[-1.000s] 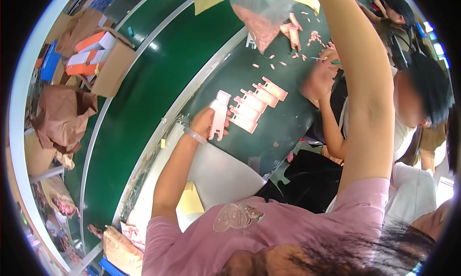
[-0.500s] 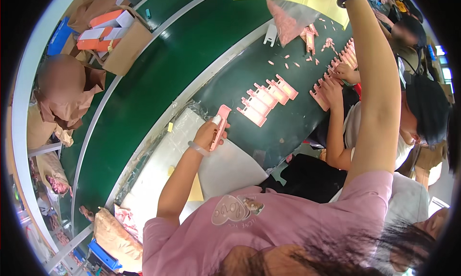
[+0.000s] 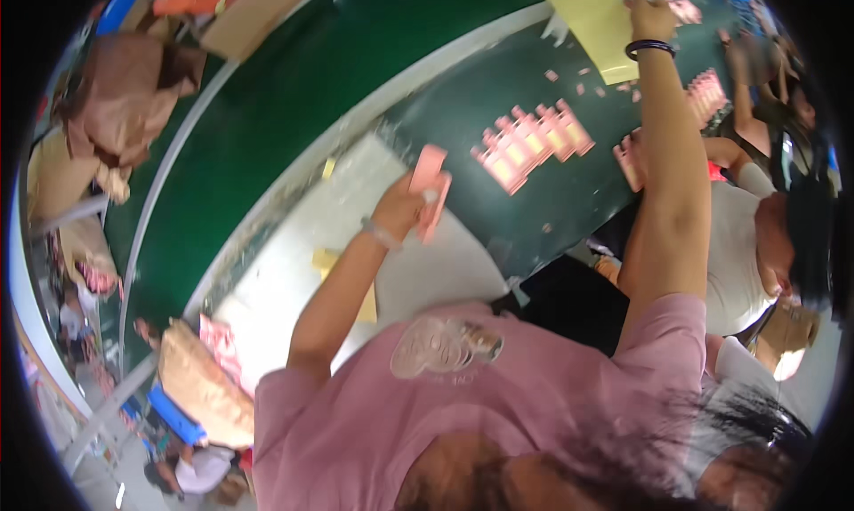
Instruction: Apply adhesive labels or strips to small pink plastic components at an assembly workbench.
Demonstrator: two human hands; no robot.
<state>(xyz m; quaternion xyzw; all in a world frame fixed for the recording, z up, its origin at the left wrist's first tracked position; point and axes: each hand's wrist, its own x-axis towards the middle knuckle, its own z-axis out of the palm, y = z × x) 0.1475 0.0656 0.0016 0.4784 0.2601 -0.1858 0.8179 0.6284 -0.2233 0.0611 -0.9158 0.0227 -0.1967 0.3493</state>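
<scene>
My left hand (image 3: 402, 207) is closed around a pink plastic part (image 3: 429, 168), held above the pale sheet on the bench. A second pink edge shows below it, but blur hides whether it is a separate piece. At the far right, my raised right hand (image 3: 654, 17) grips the edge of a yellow sheet (image 3: 594, 26), which hangs over the dark green table. To the right of my left hand, a row of several pink plastic parts (image 3: 534, 144) lies side by side on that table.
A pale sheet (image 3: 356, 200) covers the bench before me, with yellow pieces on it. Small pink bits (image 3: 551, 75) lie beyond the row. A co-worker (image 3: 738, 244) sits close on my right, beside more pink parts (image 3: 705, 97). A green belt (image 3: 258, 111) runs along the left.
The yellow sheet has shifted right, and my right hand now shows fully at its edge. My left hand has risen slightly, turning the pink part. The whole view has shifted.
</scene>
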